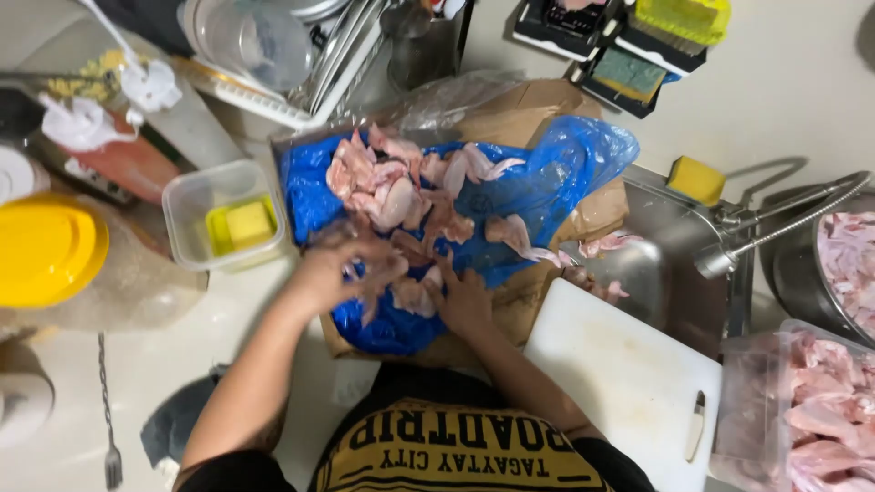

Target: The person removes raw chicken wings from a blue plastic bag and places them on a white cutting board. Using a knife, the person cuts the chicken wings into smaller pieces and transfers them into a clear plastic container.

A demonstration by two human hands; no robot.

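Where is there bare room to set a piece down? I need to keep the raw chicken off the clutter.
The white cutting board, between the blue bag and the clear tub of chicken, is bare. So is the counter strip below the small clear container. The bag itself is crowded with chicken pieces and both hands.

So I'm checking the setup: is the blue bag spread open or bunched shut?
Spread open. The blue bag lies flat on cardboard with raw chicken pieces on top.

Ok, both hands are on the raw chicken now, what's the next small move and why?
Probably lift the piece under the left hand off the blue bag; the right hand presses a neighbouring piece, and the chicken lies piled, so one piece at a time.
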